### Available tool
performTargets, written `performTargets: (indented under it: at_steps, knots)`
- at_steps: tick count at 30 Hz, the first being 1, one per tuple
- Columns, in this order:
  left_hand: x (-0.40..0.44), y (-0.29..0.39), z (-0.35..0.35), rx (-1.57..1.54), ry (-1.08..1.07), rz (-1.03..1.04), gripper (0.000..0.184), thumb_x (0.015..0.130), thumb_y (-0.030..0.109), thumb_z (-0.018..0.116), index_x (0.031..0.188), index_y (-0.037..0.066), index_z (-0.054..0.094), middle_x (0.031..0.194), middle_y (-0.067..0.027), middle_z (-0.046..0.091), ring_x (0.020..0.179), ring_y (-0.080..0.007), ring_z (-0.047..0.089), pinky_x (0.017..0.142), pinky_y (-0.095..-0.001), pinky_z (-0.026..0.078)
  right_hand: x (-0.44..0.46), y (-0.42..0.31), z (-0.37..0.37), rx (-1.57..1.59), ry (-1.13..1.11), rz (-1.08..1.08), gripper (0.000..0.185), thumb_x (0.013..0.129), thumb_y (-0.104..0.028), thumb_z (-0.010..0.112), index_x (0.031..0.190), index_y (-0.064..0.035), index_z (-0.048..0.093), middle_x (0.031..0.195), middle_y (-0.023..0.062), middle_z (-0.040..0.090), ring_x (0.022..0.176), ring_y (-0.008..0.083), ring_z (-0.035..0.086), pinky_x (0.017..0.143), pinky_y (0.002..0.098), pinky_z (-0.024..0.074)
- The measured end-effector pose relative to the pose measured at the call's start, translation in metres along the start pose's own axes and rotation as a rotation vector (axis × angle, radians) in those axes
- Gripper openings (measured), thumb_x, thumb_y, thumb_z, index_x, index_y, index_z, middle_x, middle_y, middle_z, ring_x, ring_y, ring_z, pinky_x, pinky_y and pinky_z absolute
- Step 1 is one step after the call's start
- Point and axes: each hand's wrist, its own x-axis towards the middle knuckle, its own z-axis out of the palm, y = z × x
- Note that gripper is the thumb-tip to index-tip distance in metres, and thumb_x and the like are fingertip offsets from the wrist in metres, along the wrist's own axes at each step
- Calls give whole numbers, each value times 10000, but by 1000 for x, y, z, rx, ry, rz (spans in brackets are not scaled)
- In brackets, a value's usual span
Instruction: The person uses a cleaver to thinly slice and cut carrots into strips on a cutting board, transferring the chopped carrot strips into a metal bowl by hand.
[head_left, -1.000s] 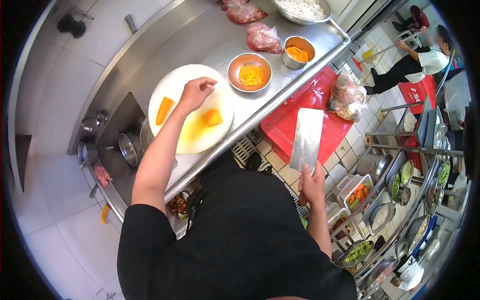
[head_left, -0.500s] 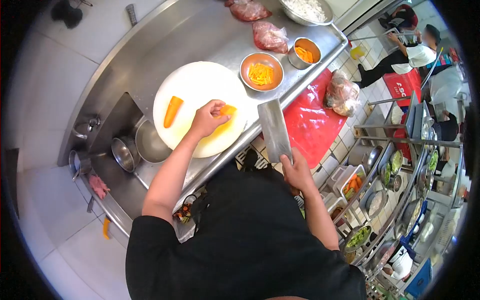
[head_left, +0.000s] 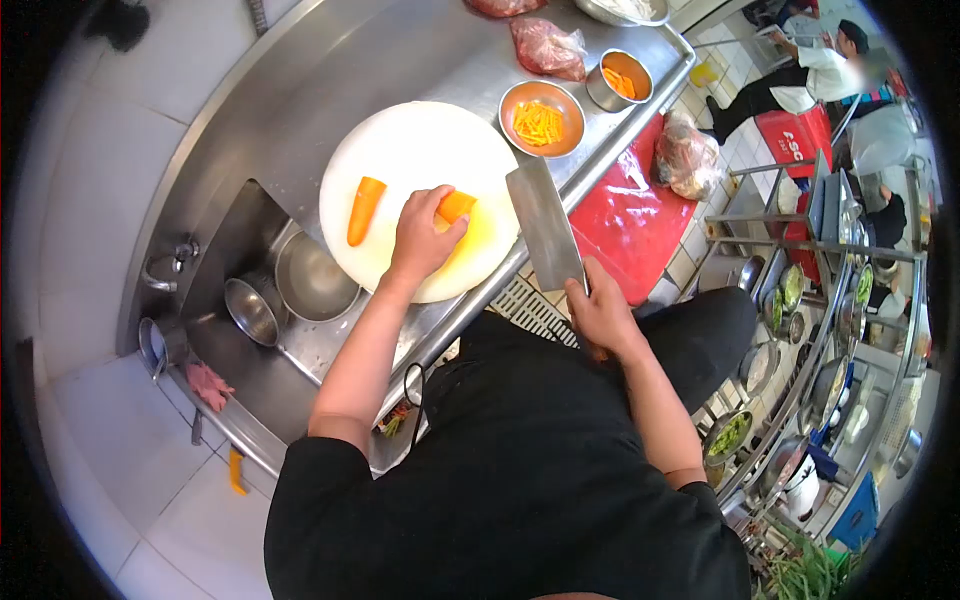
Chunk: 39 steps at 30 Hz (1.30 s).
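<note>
My left hand (head_left: 425, 238) is closed around a short orange carrot piece (head_left: 457, 207) on the round white cutting board (head_left: 420, 135). Fingers and thumb grip it from the left and near sides. A longer carrot piece (head_left: 366, 212) lies on the board to the left of that hand. In my right hand (head_left: 604, 312) is the handle of a cleaver (head_left: 545, 225). Its broad blade points up and away, its tip near the board's right edge; I cannot tell whether it touches. A bowl (head_left: 570, 108) of cut carrot strips stands just beyond the board.
A metal container (head_left: 603, 88) of carrot pieces and a bag of meat (head_left: 548, 48) sit farther along the steel counter (head_left: 270, 120). Left is a sink with metal bowls (head_left: 252, 310). Right are a red board (head_left: 625, 245), a bagged bundle (head_left: 687, 160), racks of food and a person (head_left: 825, 75).
The view has shifted a little. My left hand sits more fully around the short carrot piece. The cleaver remains in my right hand, its blade tilted slightly more to the left.
</note>
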Motion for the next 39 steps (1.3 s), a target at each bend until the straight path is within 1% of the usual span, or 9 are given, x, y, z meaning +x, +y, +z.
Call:
performTargets:
  at_steps: [1,3,4,7,9,11,19,28,39]
  knots:
    - [0,-1,5,-2,-11,2,589,886,225,849,1402,45,629,1193,-121,689,1123,-271,678,1025,-383,538,2,1,-1,3,5,10,197,1038,-171,618,1132,1,595,935,310,666,921,504,685,829,510,525]
    - [-5,-1,15,143,-32,-13,651,851,228,872,1425,52,620,1182,-167,665,1169,-346,646,1066,-439,519,7,5,-4,-85,18,-135,138,1074,-149,606,1130,-26,575,687,56,583,540,118,565,521,333,451]
    - [-5,12,9,142,-44,-25,651,851,228,872,1425,52,620,1182,-167,665,1169,-346,646,1066,-439,519,8,-1,-8,-73,-47,10,239,1040,-175,600,1224,-24,582,979,346,688,1050,559,659,855,562,519]
    - [-3,28,-9,192,-186,-200,587,873,218,837,1398,57,629,1353,-187,636,1296,-364,585,1106,-471,489,14,9,-7,-145,3,-178,182,1056,-150,598,1180,-18,589,799,243,650,734,364,709,713,453,525]
    - [2,16,-13,235,-135,207,555,905,184,809,1413,70,616,1470,-180,591,1375,-363,546,1120,-474,482,21,14,-6,-176,-62,-165,213,1053,-163,588,1214,-26,560,867,283,665,825,435,691,763,520,512]
    - [4,6,-8,182,-215,194,558,912,167,808,1424,82,604,1468,-166,617,1376,-362,563,1122,-470,486,30,16,-3,-254,-178,-154,283,1047,-189,568,1280,-42,503,1002,365,694,1007,577,657,862,653,486]
    - [-29,34,17,154,-88,-82,384,910,190,830,1235,24,709,1219,-169,737,1109,-352,720,984,-428,570,38,-4,1,-402,-216,-286,244,1033,-155,558,1230,-16,518,878,293,701,860,513,700,779,623,542]
    - [-28,47,26,234,-86,-162,380,906,179,813,1229,6,716,1262,-196,719,1156,-396,695,996,-457,565,17,-18,-6,-658,-227,-379,197,1005,-169,609,1168,-79,544,807,174,676,685,357,740,592,503,604]
    - [-25,49,24,213,-77,-150,348,895,153,812,1201,5,733,1243,-197,727,1115,-394,713,961,-452,580,21,-27,-6,-712,-282,-315,129,1003,-123,578,1108,-60,536,737,150,665,667,367,726,597,514,585]
